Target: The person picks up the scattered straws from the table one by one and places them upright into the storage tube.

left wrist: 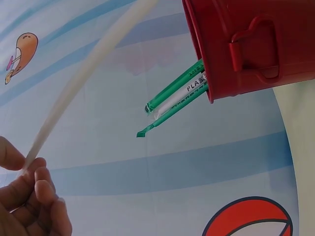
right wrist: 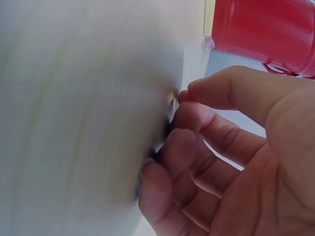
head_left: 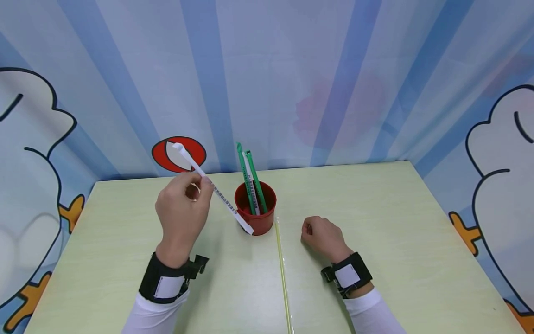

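My left hand (head_left: 183, 204) is raised above the table and pinches a white paper-wrapped straw (head_left: 225, 202) between thumb and fingertips. The straw slants down to the right, and its lower end overlaps the front of a small red bucket (head_left: 263, 226) in the head view. Inside the bucket, green-wrapped straws (head_left: 259, 190) lean together with a white-wrapped one (left wrist: 179, 101). On the tabletop right of the bucket rests my right hand (head_left: 324, 237), its fingers loosely curled around nothing. In the right wrist view its fingertips (right wrist: 184, 147) are down at the table surface.
A long thin yellow strip (head_left: 282, 273) with clear plastic along it runs from the bucket toward the table's near edge, between my hands. Behind the pale wooden table (head_left: 375, 204) hangs a blue striped cloth (head_left: 267, 83) with cartoon figures.
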`<state>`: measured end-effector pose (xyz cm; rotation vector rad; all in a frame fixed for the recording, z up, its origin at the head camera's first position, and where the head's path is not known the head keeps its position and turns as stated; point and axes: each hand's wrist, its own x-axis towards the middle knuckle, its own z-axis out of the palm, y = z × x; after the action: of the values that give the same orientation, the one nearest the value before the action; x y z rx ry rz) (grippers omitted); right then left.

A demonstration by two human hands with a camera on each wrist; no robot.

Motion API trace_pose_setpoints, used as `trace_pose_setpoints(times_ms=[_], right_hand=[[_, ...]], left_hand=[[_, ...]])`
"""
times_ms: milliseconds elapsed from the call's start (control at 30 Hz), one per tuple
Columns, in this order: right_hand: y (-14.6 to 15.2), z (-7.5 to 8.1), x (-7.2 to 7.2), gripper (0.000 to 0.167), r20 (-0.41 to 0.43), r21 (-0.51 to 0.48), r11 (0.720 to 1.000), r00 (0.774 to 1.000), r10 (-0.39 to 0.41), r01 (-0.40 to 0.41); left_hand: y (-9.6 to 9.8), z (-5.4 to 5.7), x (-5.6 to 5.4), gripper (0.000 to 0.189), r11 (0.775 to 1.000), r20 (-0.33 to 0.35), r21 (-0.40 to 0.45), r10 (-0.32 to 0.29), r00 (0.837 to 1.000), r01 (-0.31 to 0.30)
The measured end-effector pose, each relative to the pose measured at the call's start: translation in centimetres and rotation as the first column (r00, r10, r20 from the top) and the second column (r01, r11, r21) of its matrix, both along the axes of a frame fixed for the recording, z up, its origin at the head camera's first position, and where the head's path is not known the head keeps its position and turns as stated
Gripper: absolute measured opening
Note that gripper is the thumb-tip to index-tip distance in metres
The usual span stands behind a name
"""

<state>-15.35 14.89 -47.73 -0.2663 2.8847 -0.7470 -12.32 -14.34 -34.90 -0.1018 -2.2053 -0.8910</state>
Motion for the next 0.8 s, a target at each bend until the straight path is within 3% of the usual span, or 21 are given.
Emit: trace_pose_setpoints(times_ms=[367,800], right_hand=[[-0.08,0.07,0.08,0.012,-0.002,0.011,1.0,1.0,-0.003,0.003],[-0.2,0.27,0.15,0.013,-0.005,0.026,1.0,1.0,0.012,-0.012]], left_hand=[[-0.03,0.45,-0.08,0.016,0.994,-0.106,0.092,-0.04,0.994,0.05],[0.22,0.27,-0.19,0.017,0.99,-0.133,0.114,-0.069,0.989,0.085]])
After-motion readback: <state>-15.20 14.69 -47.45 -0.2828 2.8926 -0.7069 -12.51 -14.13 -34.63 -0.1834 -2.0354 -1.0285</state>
